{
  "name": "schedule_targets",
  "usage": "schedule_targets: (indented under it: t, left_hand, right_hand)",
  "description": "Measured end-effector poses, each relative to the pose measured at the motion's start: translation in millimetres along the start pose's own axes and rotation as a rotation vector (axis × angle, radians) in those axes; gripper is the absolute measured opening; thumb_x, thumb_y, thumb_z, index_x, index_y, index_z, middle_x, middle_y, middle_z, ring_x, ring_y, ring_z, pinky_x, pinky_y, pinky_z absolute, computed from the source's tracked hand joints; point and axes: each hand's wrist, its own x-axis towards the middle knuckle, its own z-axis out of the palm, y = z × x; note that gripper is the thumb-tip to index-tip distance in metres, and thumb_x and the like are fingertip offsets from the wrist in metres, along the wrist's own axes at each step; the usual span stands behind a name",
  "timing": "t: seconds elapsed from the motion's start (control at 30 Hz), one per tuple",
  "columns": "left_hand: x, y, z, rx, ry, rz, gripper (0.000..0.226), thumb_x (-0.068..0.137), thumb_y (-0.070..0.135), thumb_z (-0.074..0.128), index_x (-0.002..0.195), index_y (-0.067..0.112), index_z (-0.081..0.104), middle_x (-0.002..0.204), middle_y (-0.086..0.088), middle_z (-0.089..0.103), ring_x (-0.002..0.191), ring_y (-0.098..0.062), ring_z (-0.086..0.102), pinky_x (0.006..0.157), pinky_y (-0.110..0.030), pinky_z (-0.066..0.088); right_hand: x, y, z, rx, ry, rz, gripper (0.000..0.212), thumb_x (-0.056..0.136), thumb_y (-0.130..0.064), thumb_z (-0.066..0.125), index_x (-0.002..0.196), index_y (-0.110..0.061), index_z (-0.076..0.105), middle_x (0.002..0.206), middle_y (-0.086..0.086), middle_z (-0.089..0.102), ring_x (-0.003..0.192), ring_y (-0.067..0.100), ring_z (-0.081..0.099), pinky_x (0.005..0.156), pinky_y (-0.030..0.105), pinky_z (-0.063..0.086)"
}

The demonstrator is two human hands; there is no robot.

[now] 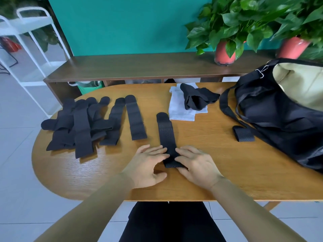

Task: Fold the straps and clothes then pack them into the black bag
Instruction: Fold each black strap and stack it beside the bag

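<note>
- At the table (104, 180) front edge, my left hand (148, 163) and right hand (195, 165) press straight, close-set fingers on 1 strap (167, 135).
- Best folded squarely, edges aligned, I judge.

Bare surface (206, 137) btw centre strap (167, 135) and folded strap (243, 133): open lane toward black bag (279, 116). Bag mouth gapes; its carry strap (227, 109) loops across the approach. L side crowded w/ strap pile (78, 126); narrow gap either side of lone strap (136, 117). Clothes heap (190, 102) blocks far middle.
</note>
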Motion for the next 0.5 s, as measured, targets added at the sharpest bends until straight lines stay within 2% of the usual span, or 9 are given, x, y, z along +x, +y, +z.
schedule_targets:
  t: [0.07,0.13,0.23,0.3,0.33,0.37,0.4,0.43,0.5]
  left_hand:
    - [-4.6,-1.8,4.0,-0.007,0.015,-0.016,0.059,0.088,0.058,0.049,0.141,0.035,0.041,0.153,0.017,0.027,0.140,0.009,0.011,0.117,-0.027,-0.004]
    - [-7.9,-3.1,8.0,-0.007,0.052,-0.028,0.058,0.087,0.064,0.044,0.138,0.036,0.045,0.150,0.020,0.033,0.136,0.014,0.011,0.115,-0.026,-0.005]
    - [-8.7,-3.8,12.9,-0.040,0.135,-0.035,0.057,0.086,0.069,0.035,0.126,0.036,0.058,0.140,0.020,0.047,0.132,0.013,0.025,0.114,-0.026,-0.003]
    - [-9.1,-1.9,14.6,-0.091,0.185,-0.064,0.050,0.086,0.068,0.030,0.105,0.040,0.066,0.132,0.020,0.055,0.130,0.008,0.036,0.113,-0.029,0.002]
    - [-9.0,-1.7,16.6,-0.118,0.224,-0.082,0.039,0.087,0.066,0.031,0.085,0.045,0.064,0.127,0.019,0.060,0.127,0.005,0.042,0.112,-0.032,0.006]
    - [-8.9,-1.1,18.6,-0.146,0.265,-0.098,0.032,0.088,0.063,0.034,0.068,0.047,0.052,0.121,0.017,0.064,0.123,0.001,0.048,0.110,-0.036,0.010]
    - [-8.8,0.3,20.2,-0.167,0.315,-0.117,0.033,0.089,0.060,0.037,0.060,0.045,0.043,0.114,0.016,0.067,0.119,-0.002,0.053,0.107,-0.039,0.015]
    - [-8.7,1.6,22.0,-0.176,0.356,-0.142,0.035,0.089,0.057,0.039,0.059,0.041,0.044,0.107,0.016,0.069,0.114,-0.004,0.055,0.104,-0.041,0.018]
    - [-7.5,1.5,26.1,-0.165,0.405,-0.200,0.037,0.088,0.057,0.041,0.069,0.033,0.062,0.100,0.017,0.070,0.108,-0.005,0.057,0.101,-0.040,0.019]
  right_hand:
    - [-3.7,-2.3,3.0,0.031,0.000,0.021,0.021,0.075,-0.031,0.067,0.090,-0.019,0.075,0.109,-0.003,0.070,0.104,0.018,0.064,0.073,0.034,0.057]
    - [-7.1,-3.6,2.9,0.051,-0.002,0.034,0.021,0.076,-0.031,0.069,0.092,-0.020,0.074,0.107,-0.005,0.071,0.103,0.017,0.064,0.074,0.033,0.057]
    - [-8.6,-8.6,-0.6,0.070,0.000,0.045,0.019,0.078,-0.033,0.068,0.091,-0.020,0.075,0.102,-0.007,0.072,0.100,0.015,0.064,0.074,0.029,0.056]
    - [-5.7,-14.9,-4.2,0.125,0.005,0.136,0.027,0.082,-0.041,0.058,0.090,-0.021,0.076,0.098,-0.011,0.072,0.099,0.009,0.062,0.075,0.026,0.054]
    - [-3.5,-17.9,-6.0,0.180,0.008,0.226,0.030,0.083,-0.044,0.057,0.090,-0.022,0.076,0.096,-0.013,0.071,0.100,0.005,0.059,0.076,0.024,0.052]
    - [-1.5,-19.0,-6.4,0.249,0.009,0.333,0.028,0.084,-0.044,0.059,0.089,-0.022,0.075,0.095,-0.016,0.070,0.101,0.002,0.055,0.077,0.023,0.050]
    - [0.3,-19.0,-6.2,0.322,-0.005,0.431,0.023,0.085,-0.042,0.062,0.085,-0.022,0.073,0.093,-0.018,0.068,0.103,0.000,0.051,0.079,0.023,0.047]
    - [1.7,-18.4,-5.0,0.385,-0.016,0.499,0.019,0.086,-0.039,0.065,0.079,-0.023,0.070,0.092,-0.019,0.066,0.103,0.000,0.049,0.081,0.024,0.045]
    - [4.2,-17.9,-2.0,0.428,-0.032,0.548,0.020,0.089,-0.035,0.063,0.073,-0.023,0.067,0.089,-0.020,0.062,0.102,0.003,0.047,0.085,0.029,0.043]
